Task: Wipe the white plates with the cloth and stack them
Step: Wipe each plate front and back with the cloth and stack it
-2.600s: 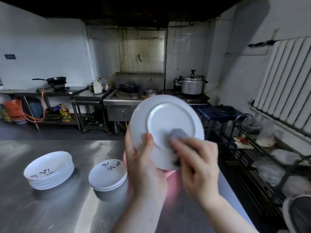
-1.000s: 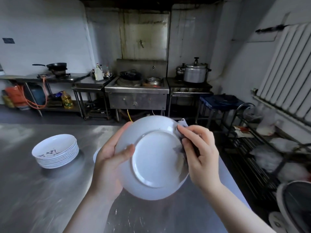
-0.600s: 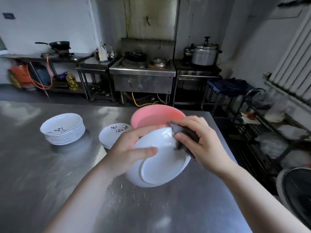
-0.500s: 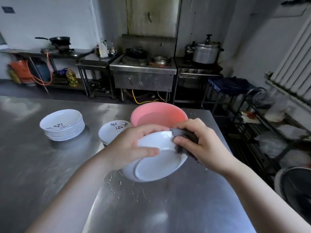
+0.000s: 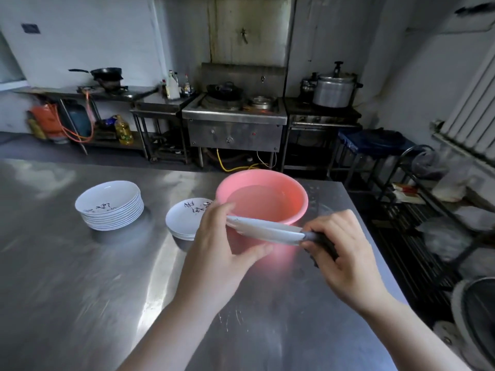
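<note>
Standing here watching and it looks like they're somewhere in the middle of the job. The left hand (image 5: 222, 245) has its fingers and thumb wrapped round the near-left rim of a white plate (image 5: 265, 230), held nearly edge-on above the steel table (image 5: 80, 277), right in front of the pink basin (image 5: 262, 196). The right hand (image 5: 345, 250) is pinching a dark cloth (image 5: 320, 241) against the plate's right rim, so I'd say this one is being wiped or close to finished.

Two piles are sitting on the table: a taller stack (image 5: 111, 207) off to the left, well apart from the hands, and a shorter stack (image 5: 186, 218) just beside the basin. Honestly can't tell which pile is the done one and which is waiting, the angle doesn't give it away. The basin looks like it has water in it, no plates visible inside.

My guess is this plate lands on one of the piles next, with more left to go.
</note>
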Demonstrator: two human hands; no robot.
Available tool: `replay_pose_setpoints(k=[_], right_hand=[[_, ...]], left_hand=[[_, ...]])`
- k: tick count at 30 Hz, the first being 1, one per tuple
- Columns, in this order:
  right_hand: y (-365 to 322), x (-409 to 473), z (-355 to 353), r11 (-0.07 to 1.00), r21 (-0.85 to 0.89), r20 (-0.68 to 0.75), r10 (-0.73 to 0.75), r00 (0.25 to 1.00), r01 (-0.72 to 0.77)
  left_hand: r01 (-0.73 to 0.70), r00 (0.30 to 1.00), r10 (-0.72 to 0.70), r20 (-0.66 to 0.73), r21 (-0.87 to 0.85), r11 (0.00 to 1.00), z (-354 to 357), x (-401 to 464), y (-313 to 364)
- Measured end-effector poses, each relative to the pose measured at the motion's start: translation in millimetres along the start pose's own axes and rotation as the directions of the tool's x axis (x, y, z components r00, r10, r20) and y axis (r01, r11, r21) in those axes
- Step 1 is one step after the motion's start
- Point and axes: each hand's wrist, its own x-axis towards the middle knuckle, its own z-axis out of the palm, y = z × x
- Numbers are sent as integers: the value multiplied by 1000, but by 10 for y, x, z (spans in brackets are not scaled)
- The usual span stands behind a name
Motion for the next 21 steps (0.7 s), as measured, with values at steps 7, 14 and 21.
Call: replay_pose_setpoints(k=[7,14,21], right_hand=[[43,-134,174,989,-134,-100,-73,992,59],[85,-222,236,991,-105,-17,-82,996,80],[159,-282,437,983,163,171,53,984,-82]], left_hand=[[270,963,-206,174,-596,756,136,-61,8],[316,922,-367,125,-792,522,310,-48,-45],[308,878,-473,75,-845,438,291,-299,-469]])
